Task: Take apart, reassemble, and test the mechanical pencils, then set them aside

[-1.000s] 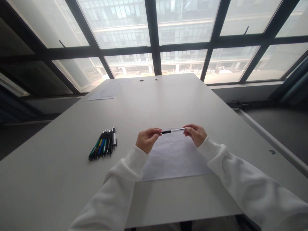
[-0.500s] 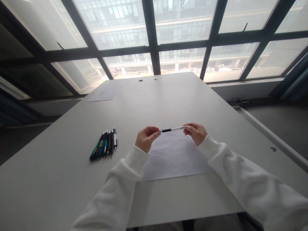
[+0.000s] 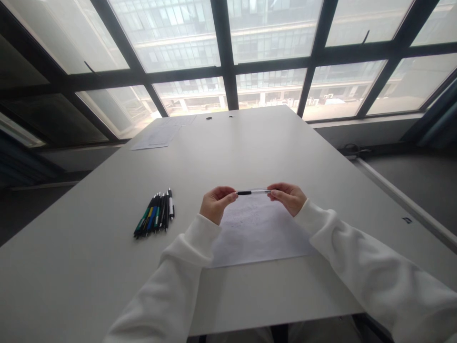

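Observation:
Between my two hands a pen (image 3: pixel 252 192) with a clear-white barrel and a black grip is held level. My left hand (image 3: pixel 217 204) pinches its black tip end. At the other end, the fingers of my right hand (image 3: pixel 288 197) are closed on the barrel. Below the pen, a sheet of white paper (image 3: pixel 264 238) with faint marks lies on the table; my hands and sleeves hide parts of it. Left of my left hand rests a bunch of several pens (image 3: pixel 154 214), mostly black, with green, blue, yellow and white parts.
The long white table (image 3: pixel 228 152) stretches towards large windows with dark frames. More sheets of paper (image 3: pixel 157 135) lie at its far left. Two small round fittings sit near the far edge, and a small dark mark (image 3: pixel 407 220) is near the right edge.
My right hand has shifted slightly left along the pen. The pen now lies nearly level, where before its right end was a little higher.

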`<state>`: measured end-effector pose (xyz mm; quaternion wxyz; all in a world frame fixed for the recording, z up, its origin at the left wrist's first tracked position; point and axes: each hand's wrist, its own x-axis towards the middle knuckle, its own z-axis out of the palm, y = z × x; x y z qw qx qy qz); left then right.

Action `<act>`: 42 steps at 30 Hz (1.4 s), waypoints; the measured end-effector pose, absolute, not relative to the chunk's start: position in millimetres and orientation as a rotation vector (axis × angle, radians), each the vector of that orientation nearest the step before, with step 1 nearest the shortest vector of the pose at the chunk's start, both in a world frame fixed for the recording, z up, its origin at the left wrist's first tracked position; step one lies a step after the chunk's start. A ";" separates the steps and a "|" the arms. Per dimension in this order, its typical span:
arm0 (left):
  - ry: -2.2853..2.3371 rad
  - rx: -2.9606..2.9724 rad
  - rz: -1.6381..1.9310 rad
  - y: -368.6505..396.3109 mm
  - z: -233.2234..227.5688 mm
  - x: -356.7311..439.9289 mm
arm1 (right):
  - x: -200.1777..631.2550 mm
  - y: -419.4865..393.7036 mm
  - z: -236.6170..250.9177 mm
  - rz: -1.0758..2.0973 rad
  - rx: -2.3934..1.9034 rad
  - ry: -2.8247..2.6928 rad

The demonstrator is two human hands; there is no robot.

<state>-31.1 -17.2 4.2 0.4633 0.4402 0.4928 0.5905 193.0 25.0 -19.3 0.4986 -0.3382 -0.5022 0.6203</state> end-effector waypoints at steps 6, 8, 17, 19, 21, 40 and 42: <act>1.231 0.997 1.431 -18.4 5.8 -28.3 | 193.2 25.0 -19.5 1.515 -0.797 -1.190; 1.239 1.049 1.423 -18.5 4.7 -27.7 | 193.6 25.3 -20.2 1.517 -0.790 -1.184; 1.250 0.978 1.388 -23.0 11.0 -23.5 | 195.1 26.5 -20.5 1.436 -0.784 -1.303; 1.242 0.970 1.367 -23.9 12.5 -22.5 | 196.4 26.4 -19.4 1.401 -0.800 -1.354; 1.233 0.981 1.339 -24.3 12.5 -22.1 | 197.4 26.2 -18.1 1.365 -0.828 -1.410; 1.226 1.190 1.252 -26.0 13.8 -22.7 | 202.3 18.1 1.4 0.942 -1.071 -2.006; 1.216 1.196 1.241 -25.3 12.1 -23.5 | 203.0 16.6 3.5 0.964 -1.042 -2.003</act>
